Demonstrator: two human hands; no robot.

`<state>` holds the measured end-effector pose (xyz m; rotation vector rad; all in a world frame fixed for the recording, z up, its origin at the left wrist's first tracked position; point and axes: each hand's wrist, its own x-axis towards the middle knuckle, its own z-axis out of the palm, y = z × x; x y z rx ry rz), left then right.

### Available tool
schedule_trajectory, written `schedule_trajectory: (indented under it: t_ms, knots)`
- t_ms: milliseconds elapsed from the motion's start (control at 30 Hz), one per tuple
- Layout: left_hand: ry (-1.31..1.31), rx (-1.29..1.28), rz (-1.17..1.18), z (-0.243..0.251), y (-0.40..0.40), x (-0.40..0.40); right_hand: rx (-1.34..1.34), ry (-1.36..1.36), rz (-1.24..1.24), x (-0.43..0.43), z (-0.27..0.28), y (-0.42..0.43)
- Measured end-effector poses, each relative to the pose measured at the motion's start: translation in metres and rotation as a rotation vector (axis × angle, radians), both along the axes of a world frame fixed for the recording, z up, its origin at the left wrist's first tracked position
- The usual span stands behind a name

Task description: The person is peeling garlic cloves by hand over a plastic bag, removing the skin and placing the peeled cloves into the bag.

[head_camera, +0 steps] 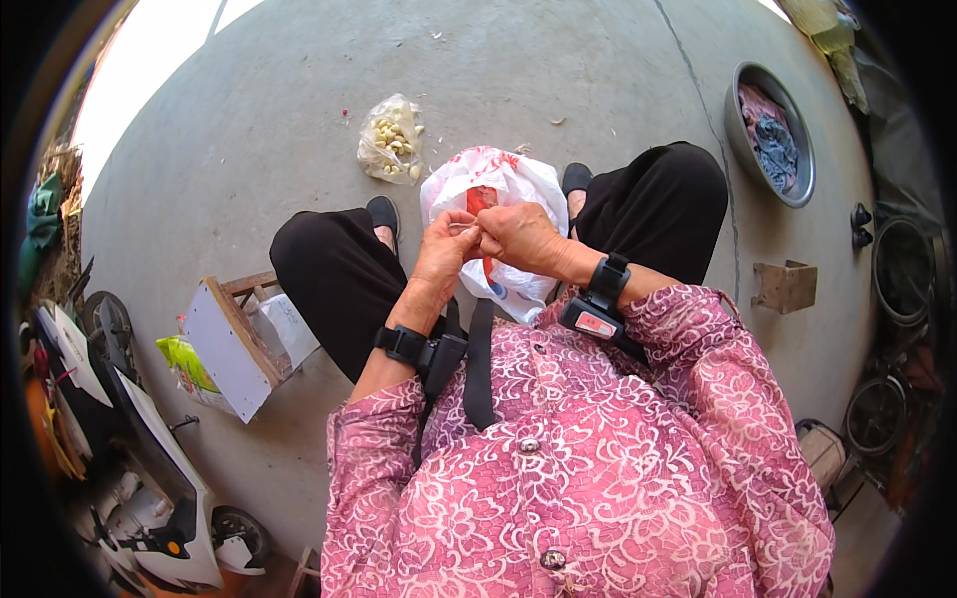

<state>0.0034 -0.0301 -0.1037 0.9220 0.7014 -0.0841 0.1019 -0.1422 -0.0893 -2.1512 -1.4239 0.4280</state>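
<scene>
My left hand (447, 243) and my right hand (519, 235) meet at the fingertips above a white plastic bag (549, 198) with red print. Between the pinched fingers is a small pale piece (465, 225), mostly hidden, so its kind cannot be told. The bag stands on the floor between my feet, its mouth spread. Something red (481, 197) shows inside it, partly behind my hands. Just beyond, to the left, a clear plastic bag (404, 112) holds several pale cloves (392, 138) that look like peeled garlic.
A low wooden stool (224, 351) lies tipped at my left, beside a green packet (183, 362). Farther left stands a white scooter (168, 478). A metal basin (736, 138) with clothes is at the far right, and a small wooden box (785, 286) sits nearer me.
</scene>
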Motion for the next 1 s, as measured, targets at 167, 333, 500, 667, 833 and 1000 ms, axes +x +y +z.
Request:
schedule_trajectory:
  t_ms: [167, 333, 500, 667, 833, 1000]
  knots:
    - [0.019, 0.018, -0.038, 0.000, 0.002, 0.000, 0.046, -0.129, -0.009, 0.007, 0.003, -0.001]
    - [0.002, 0.026, -0.071, -0.008, 0.003, -0.001, -0.131, -0.073, -0.137, 0.017, -0.013, -0.007]
    - [-0.037, 0.034, -0.095, -0.008, 0.002, 0.000, 0.025, 0.119, -0.160, 0.014, -0.017, -0.006]
    - [-0.040, 0.112, -0.109, -0.003, 0.001, 0.002, -0.001, 0.176, -0.165, 0.017, -0.007, -0.002]
    - [-0.027, 0.050, 0.078, -0.003, 0.001, 0.002, 0.005, 0.233, -0.165, 0.016, -0.009, -0.003]
    - [-0.017, 0.053, 0.073, -0.005, 0.004, 0.001, 0.121, 0.337, -0.097, 0.015, -0.005, -0.002]
